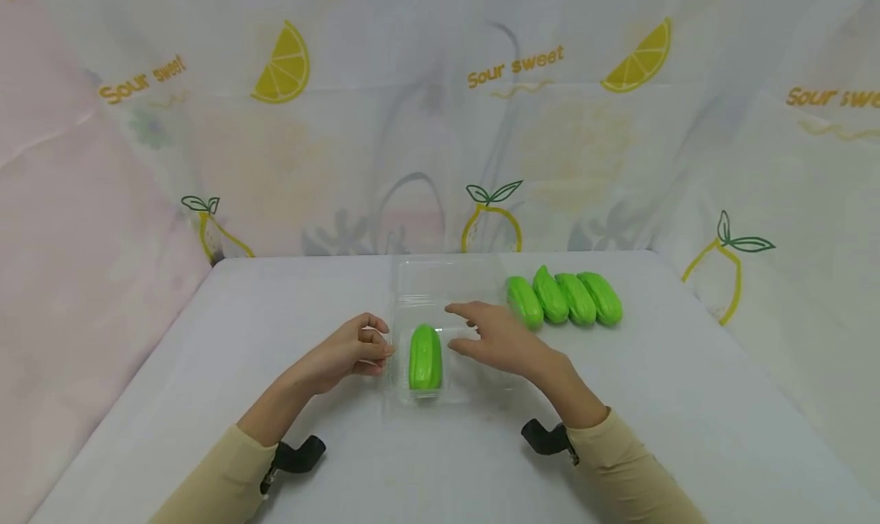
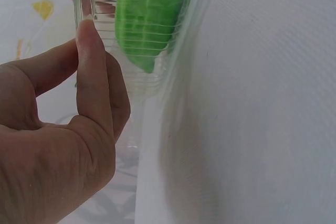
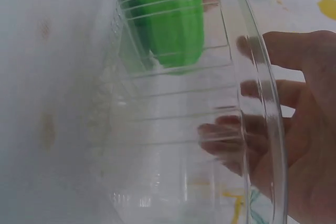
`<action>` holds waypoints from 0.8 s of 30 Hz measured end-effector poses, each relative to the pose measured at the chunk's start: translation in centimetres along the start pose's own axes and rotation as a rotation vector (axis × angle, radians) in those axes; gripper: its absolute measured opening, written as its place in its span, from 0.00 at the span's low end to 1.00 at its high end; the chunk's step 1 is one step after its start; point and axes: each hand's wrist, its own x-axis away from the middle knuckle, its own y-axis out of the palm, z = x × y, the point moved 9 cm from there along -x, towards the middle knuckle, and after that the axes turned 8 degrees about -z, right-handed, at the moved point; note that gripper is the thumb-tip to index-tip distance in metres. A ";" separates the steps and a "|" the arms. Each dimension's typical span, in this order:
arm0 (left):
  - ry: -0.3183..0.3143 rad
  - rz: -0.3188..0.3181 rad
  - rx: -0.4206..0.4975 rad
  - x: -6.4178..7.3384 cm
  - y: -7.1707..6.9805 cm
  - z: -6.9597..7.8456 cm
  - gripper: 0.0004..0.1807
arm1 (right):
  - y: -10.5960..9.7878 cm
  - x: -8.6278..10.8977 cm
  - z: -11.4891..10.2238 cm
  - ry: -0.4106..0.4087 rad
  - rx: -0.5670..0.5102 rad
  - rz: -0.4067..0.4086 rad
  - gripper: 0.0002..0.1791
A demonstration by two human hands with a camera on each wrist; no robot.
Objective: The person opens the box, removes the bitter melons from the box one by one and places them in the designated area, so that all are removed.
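Note:
A clear plastic box (image 1: 474,393) with its lid (image 1: 447,278) folded back stands in the middle of the table. Inside, along its left side, lies one plump green ridged gourd-like piece (image 1: 425,358), also visible through the ribbed wall in both wrist views. My left hand (image 1: 349,350) is at the box's left side, its thumb and fingertips pinching the rim in the left wrist view. Over the right part of the box is my right hand (image 1: 502,338), fingers spread apart and holding nothing. The right wrist view shows those fingers (image 3: 257,135) behind the clear wall.
Several more green gourd-like pieces (image 1: 567,298) lie side by side to the right of the lid, just beyond my right hand. A white cloth covers the table (image 1: 206,371). Printed fabric (image 1: 385,142) hangs behind the table's back edge and at its sides.

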 end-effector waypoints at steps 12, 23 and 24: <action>-0.003 -0.001 0.014 0.2 0.2 -0.2 0.27 | 3.0 -1.4 -1.6 -0.025 -0.025 -0.101 0.32; -0.001 -0.003 0.010 0.2 0.1 0.1 0.27 | 4.3 -2.0 -2.8 -0.037 0.010 -0.126 0.33; -0.001 -0.004 0.011 0.2 0.2 0.1 0.27 | 4.4 -2.0 -2.8 -0.031 0.013 -0.127 0.33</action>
